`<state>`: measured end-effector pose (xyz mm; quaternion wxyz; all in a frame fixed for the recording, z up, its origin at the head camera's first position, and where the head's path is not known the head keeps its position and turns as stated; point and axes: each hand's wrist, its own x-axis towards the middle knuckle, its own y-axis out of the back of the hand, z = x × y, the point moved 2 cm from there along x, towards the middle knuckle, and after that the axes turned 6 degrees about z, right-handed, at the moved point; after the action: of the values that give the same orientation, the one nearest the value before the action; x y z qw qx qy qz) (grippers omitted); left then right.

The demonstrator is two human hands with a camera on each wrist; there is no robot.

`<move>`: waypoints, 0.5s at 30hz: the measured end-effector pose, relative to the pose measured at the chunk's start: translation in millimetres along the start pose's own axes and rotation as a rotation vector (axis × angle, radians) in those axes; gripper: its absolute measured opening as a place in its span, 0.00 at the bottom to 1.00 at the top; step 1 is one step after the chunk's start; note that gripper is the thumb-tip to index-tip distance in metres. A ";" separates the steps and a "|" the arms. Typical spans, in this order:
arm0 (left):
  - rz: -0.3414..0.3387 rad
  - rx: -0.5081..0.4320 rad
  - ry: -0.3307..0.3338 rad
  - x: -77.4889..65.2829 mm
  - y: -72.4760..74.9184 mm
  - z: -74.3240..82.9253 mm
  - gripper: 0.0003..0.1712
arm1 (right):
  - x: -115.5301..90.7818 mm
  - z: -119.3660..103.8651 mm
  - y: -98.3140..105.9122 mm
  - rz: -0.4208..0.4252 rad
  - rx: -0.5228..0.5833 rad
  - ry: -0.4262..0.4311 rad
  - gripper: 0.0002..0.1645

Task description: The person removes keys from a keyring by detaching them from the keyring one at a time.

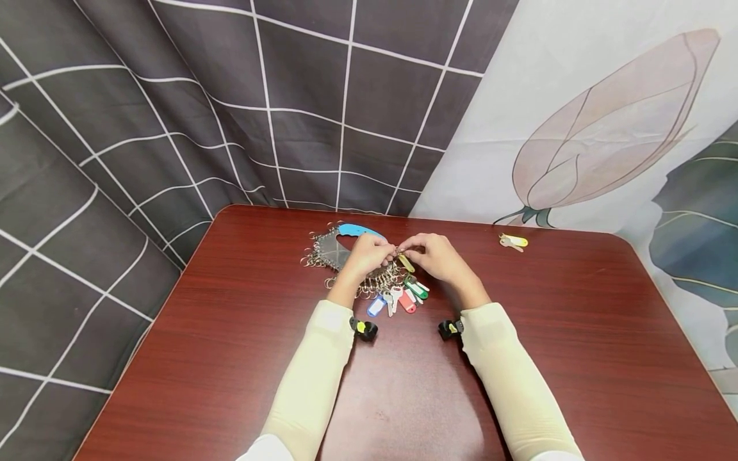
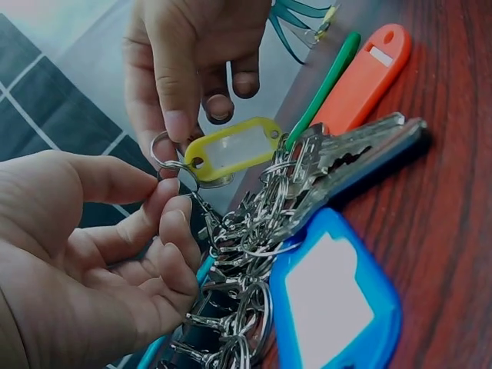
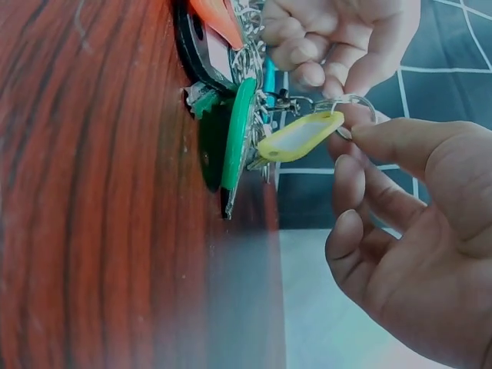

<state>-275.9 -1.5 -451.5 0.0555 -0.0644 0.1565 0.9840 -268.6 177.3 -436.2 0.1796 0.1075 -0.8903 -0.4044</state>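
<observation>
In the head view my left hand [image 1: 368,255] and right hand [image 1: 434,255] meet over a bunch of metal clasps and rings [image 1: 377,282] on a grey panel with a blue handle [image 1: 357,228]. My right thumb and fingers pinch a key ring [image 3: 373,110], from which a yellow key tag [image 3: 301,137] hangs. At the clasp [image 2: 206,217] beside it, my left thumb and fingertips pinch a metal ring [image 2: 183,174]. Below the hands lie a blue key tag [image 1: 377,305], a red tag [image 1: 407,301], a green tag [image 1: 418,288] and silver keys [image 1: 394,297].
A separate key with a yellow tag [image 1: 514,241] lies at the back right of the reddish-brown table [image 1: 576,333]. A dark checked curtain [image 1: 305,83] and a pale floral cloth [image 1: 473,173] hang behind the table.
</observation>
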 end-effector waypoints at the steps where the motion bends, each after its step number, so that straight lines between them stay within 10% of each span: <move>1: -0.002 -0.001 0.007 0.2 0.1 -0.3 0.12 | 0.0 -0.4 -0.3 0.000 0.003 0.010 0.09; 15: -0.090 -0.131 0.100 -1.3 4.7 -2.3 0.11 | -0.8 -2.8 -2.4 -0.021 0.032 0.107 0.07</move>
<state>-275.0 -6.8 -452.0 0.0873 -0.1238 0.0913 0.9842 -266.6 174.1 -436.5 0.2210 0.1409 -0.8846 -0.3857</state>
